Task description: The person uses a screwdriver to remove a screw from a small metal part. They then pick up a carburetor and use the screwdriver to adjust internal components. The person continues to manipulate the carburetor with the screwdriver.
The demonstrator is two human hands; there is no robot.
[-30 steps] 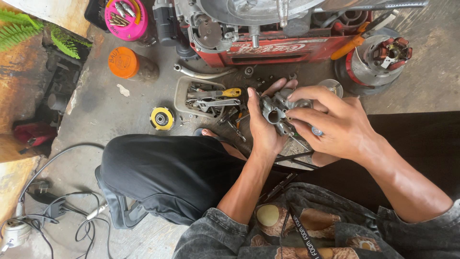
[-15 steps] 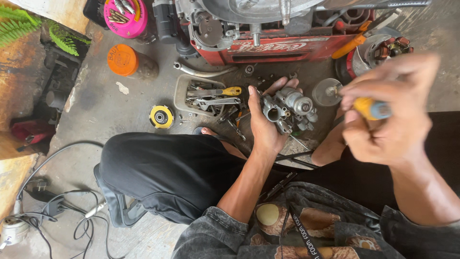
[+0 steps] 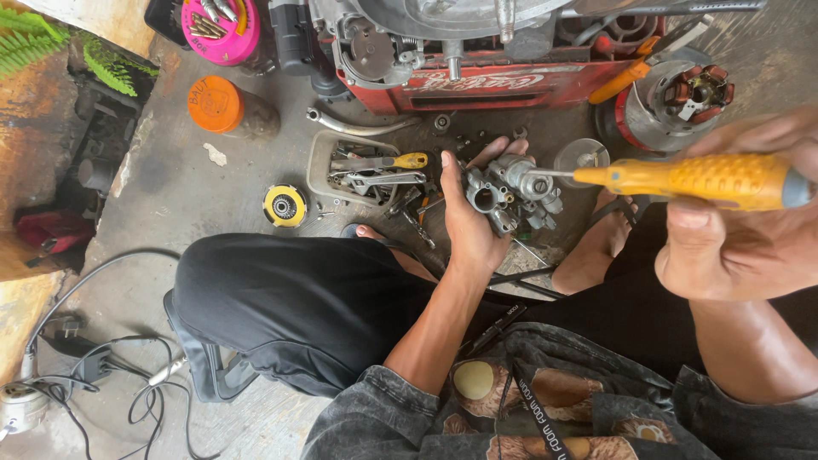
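My left hand [image 3: 467, 223] grips a grey metal carburetor [image 3: 509, 192], holding it up over my lap. My right hand [image 3: 750, 223] is closed around the yellow handle of a screwdriver [image 3: 692, 179]. The thin shaft of the screwdriver points left and its tip touches the top of the carburetor. I sit on the concrete floor in black shorts [image 3: 290, 298], one bare foot [image 3: 598, 247] showing beneath the tool.
A small tray of wrenches and tools [image 3: 368, 170] lies ahead of my left hand. A red engine stand [image 3: 477, 81] with an engine stands beyond it, a stator part [image 3: 682, 98] at its right. An orange-lidded jar [image 3: 218, 106], a pink tub [image 3: 220, 25], a yellow round part [image 3: 285, 204] and cables [image 3: 102, 366] lie left.
One second ago both hands were on the carburetor. My right hand pulled away, came back holding the yellow screwdriver, and now its tip rests on the carburetor.
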